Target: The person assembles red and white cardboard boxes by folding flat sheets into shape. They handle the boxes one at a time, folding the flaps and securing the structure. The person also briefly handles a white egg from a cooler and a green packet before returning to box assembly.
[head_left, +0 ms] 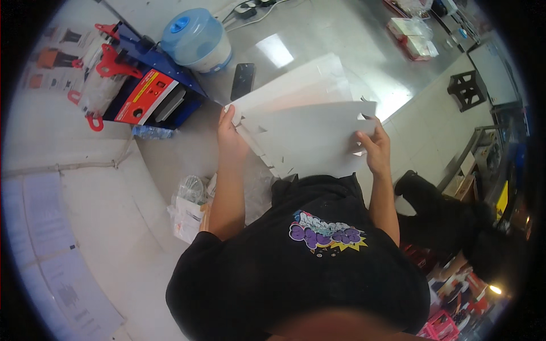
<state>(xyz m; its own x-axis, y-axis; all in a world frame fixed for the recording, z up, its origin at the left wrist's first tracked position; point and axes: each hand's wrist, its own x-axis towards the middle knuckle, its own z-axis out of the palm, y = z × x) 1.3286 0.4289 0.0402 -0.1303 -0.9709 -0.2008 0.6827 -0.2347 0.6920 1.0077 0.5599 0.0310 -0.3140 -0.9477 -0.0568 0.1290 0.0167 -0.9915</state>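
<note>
Between my two hands is a flat white card sheet (307, 133) with small slots and notches along its sides, like an unfolded box blank. My left hand (230, 136) grips its left edge, thumb on top. At the right edge, my right hand (376, 149) pinches the sheet near the cut-outs. Another pale sheet (310, 82) fans out behind it, over the metal table (318, 28); whether the two are joined, I cannot tell. A dark phone (243, 81) lies just beyond my left hand.
A blue-and-red machine (151, 94) and a round tub with a clear blue lid (196, 40) stand at the left. Wrapped packs (413, 38) sit at the far right. A black stool (467, 91) is on the floor. Another person in dark clothes (441, 216) is close at my right.
</note>
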